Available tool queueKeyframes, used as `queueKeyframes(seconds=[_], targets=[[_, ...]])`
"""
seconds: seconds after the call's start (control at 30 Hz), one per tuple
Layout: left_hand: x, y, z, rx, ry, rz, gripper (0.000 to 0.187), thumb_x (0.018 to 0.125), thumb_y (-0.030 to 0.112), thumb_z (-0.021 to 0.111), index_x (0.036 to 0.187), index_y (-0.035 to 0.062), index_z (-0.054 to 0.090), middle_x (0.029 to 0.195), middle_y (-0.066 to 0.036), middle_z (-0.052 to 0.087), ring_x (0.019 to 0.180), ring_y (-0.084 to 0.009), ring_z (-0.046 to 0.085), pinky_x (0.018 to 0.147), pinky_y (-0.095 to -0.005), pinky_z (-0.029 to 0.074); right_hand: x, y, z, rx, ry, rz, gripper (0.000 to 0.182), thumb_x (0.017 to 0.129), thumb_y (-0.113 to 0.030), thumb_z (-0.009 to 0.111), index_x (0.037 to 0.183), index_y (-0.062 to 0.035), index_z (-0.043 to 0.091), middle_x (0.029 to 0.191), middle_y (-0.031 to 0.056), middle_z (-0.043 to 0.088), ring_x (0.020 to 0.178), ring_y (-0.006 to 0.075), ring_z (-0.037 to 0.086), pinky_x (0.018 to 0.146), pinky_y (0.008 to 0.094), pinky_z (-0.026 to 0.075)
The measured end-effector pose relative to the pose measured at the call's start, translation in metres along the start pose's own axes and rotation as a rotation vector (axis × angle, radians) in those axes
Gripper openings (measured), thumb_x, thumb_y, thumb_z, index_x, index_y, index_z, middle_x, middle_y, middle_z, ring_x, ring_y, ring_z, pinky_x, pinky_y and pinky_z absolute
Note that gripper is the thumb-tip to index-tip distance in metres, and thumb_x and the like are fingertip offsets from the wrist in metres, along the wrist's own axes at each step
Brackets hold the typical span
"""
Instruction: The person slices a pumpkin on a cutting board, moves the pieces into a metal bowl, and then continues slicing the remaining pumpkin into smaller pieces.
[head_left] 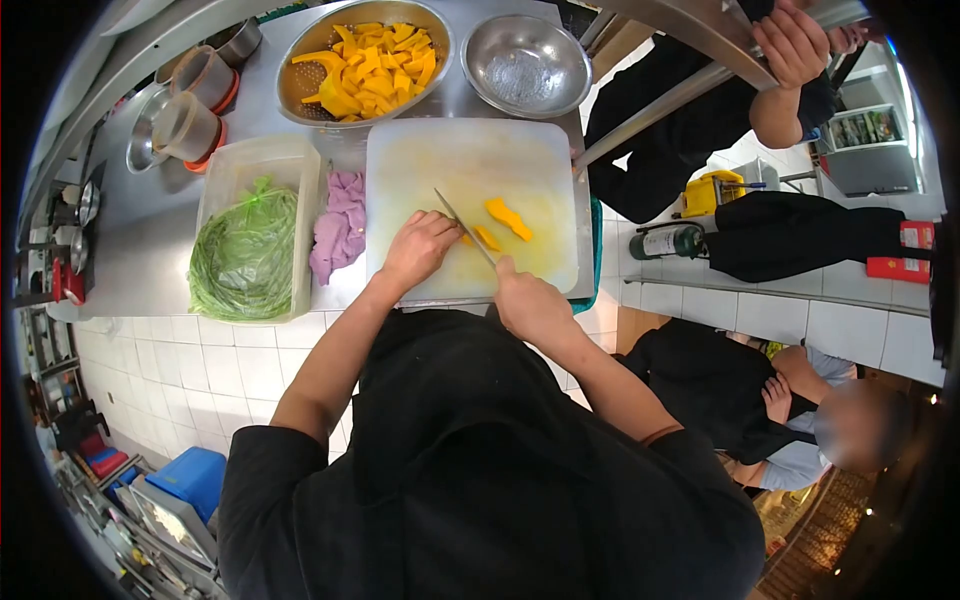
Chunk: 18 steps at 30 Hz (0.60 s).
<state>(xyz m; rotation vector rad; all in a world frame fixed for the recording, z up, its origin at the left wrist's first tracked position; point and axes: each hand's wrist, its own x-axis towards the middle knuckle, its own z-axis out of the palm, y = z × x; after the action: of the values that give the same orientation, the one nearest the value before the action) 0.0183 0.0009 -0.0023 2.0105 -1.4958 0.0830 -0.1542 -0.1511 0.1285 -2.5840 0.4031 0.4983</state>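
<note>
On a white cutting board [420, 155] my right hand [532, 303] is closed around the handle of a knife [462, 222], its blade slanting up and to the left. My left hand [420, 248] rests beside the blade with its fingers curled on a small orange piece [485, 238], partly hidden by the knife. Another orange piece [508, 219] lies to the right of the blade. Behind the board, a metal colander [300, 103] holds many orange pieces [375, 75].
A steel bowl [527, 65] stands behind the board. Left are a purple cloth [340, 228] and a plastic container [262, 155] with a green bag [243, 250]. One person's hand [792, 45] grips a rail; another person stands with folded arms [785, 395].
</note>
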Motion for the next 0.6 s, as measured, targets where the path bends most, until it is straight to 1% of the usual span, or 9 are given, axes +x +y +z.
queueKeyframes(seconds=[0.03, 0.1, 0.17, 0.23, 0.33, 0.47, 0.6], targets=[[0.000, -0.002, 0.003, -0.008, 0.018, 0.007, 0.019, 0.083, 0.006, 0.071, 0.102, 0.0073, 0.076, 0.102, -0.003, 0.072, 0.100, -0.0226, 0.066, 0.092, -0.0376, 0.051, 0.005, 0.004, 0.007, -0.001, -0.003, 0.000, 0.017, 0.095, -0.004, 0.052, 0.109, 0.0046, 0.050, 0.081, 0.0300, 0.071, 0.079, 0.0487, 0.073, 0.072, 0.0589, 0.057], [-0.002, -0.007, 0.005, -0.016, 0.038, 0.004, 0.018, 0.084, 0.006, 0.068, 0.100, 0.0074, 0.075, 0.100, -0.002, 0.072, 0.099, -0.0218, 0.066, 0.090, -0.0365, 0.052, 0.021, 0.019, 0.035, 0.025, 0.070, -0.044, 0.019, 0.095, -0.006, 0.051, 0.112, 0.0039, 0.050, 0.084, 0.0290, 0.072, 0.082, 0.0486, 0.073, 0.074, 0.0602, 0.056], [0.001, -0.008, 0.005, -0.021, 0.025, 0.031, 0.019, 0.084, 0.005, 0.068, 0.102, 0.0064, 0.075, 0.101, -0.004, 0.071, 0.100, -0.0238, 0.066, 0.090, -0.0367, 0.056, 0.050, 0.022, 0.054, 0.030, 0.049, -0.032, 0.020, 0.096, -0.007, 0.051, 0.113, 0.0036, 0.050, 0.085, 0.0286, 0.073, 0.082, 0.0486, 0.072, 0.074, 0.0606, 0.056], [0.000, -0.010, 0.008, -0.042, 0.042, 0.009, 0.020, 0.084, 0.005, 0.068, 0.103, 0.0057, 0.074, 0.102, -0.004, 0.071, 0.101, -0.0247, 0.066, 0.091, -0.0369, 0.056, 0.063, 0.023, 0.049, 0.035, 0.045, -0.023, 0.022, 0.096, -0.008, 0.050, 0.115, 0.0033, 0.049, 0.086, 0.0281, 0.073, 0.083, 0.0486, 0.072, 0.075, 0.0611, 0.055], [-0.005, -0.010, 0.004, -0.060, 0.031, -0.020, 0.022, 0.083, 0.004, 0.069, 0.105, 0.0046, 0.074, 0.104, -0.006, 0.070, 0.105, -0.0259, 0.065, 0.092, -0.0369, 0.057, 0.064, 0.018, 0.039, 0.031, 0.044, 0.008, 0.025, 0.097, -0.009, 0.051, 0.118, 0.0042, 0.049, 0.085, 0.0282, 0.072, 0.081, 0.0487, 0.072, 0.074, 0.0610, 0.055], [-0.006, -0.007, 0.004, -0.061, 0.046, -0.050, 0.024, 0.083, 0.002, 0.070, 0.107, 0.0036, 0.074, 0.107, -0.006, 0.069, 0.108, -0.0265, 0.064, 0.092, -0.0368, 0.057, 0.029, 0.007, 0.012, 0.032, 0.011, -0.009, 0.028, 0.096, -0.008, 0.051, 0.120, 0.0052, 0.049, 0.084, 0.0279, 0.072, 0.081, 0.0485, 0.072, 0.074, 0.0608, 0.055], [-0.007, -0.009, 0.006, -0.070, 0.082, -0.040, 0.022, 0.083, 0.001, 0.075, 0.105, 0.0027, 0.074, 0.105, -0.009, 0.071, 0.103, -0.0289, 0.065, 0.087, -0.0391, 0.057, 0.017, 0.007, 0.010, 0.046, -0.029, 0.002, 0.025, 0.096, -0.008, 0.051, 0.116, 0.0050, 0.049, 0.083, 0.0285, 0.071, 0.081, 0.0497, 0.071, 0.074, 0.0615, 0.054]])
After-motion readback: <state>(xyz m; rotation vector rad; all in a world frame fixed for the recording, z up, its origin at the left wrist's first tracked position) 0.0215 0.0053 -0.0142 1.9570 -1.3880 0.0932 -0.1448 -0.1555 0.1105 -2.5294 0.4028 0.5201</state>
